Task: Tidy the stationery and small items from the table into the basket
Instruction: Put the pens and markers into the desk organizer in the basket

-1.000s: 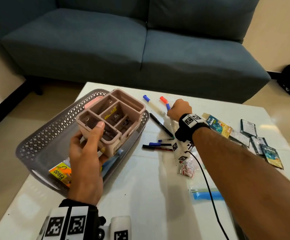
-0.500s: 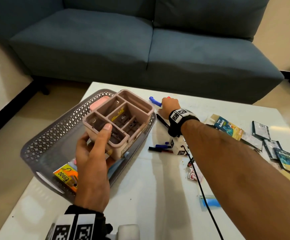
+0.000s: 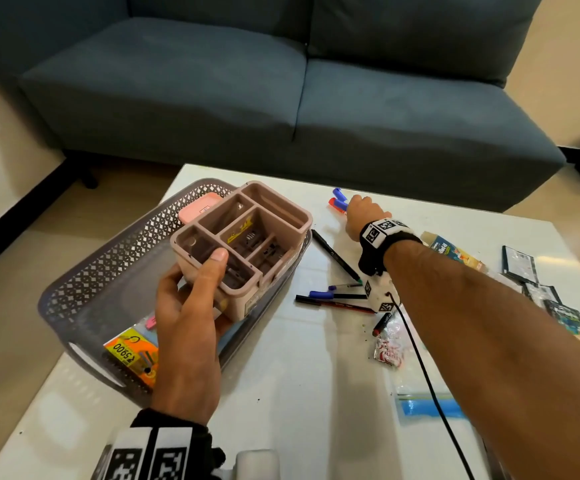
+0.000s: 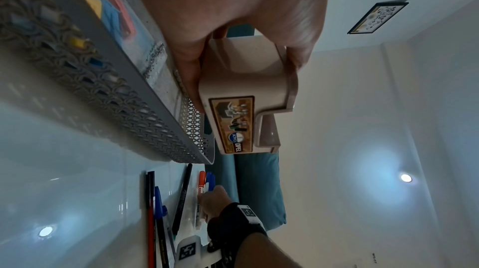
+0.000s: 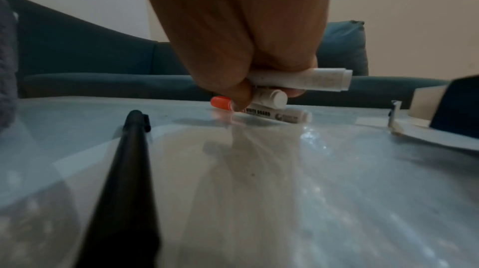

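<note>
My left hand (image 3: 191, 306) grips a pink compartment organiser (image 3: 243, 244) and holds it above the grey perforated basket (image 3: 108, 271); the left wrist view shows its labelled side (image 4: 230, 125). At the table's far edge my right hand (image 3: 361, 216) curls round white whiteboard markers (image 5: 300, 79), their blue caps (image 3: 338, 197) sticking out past the fist. A red-capped marker (image 5: 269, 112) lies on the table under the fingers. Loose pens (image 3: 337, 299) and a black pen (image 3: 333, 254) lie between the basket and my right forearm.
The basket holds a pink box (image 3: 198, 209) and an orange packet (image 3: 132, 355). Card packets (image 3: 454, 251) and dark sachets (image 3: 520, 265) lie at the table's right. A small wrapper (image 3: 388, 351) and a clear bag (image 3: 427, 403) lie nearer me. A blue sofa (image 3: 281, 91) stands behind.
My right hand has gathered the blue-capped markers off the table into its fist and moved slightly toward the far edge. The left hand keeps holding the organiser over the basket.
</note>
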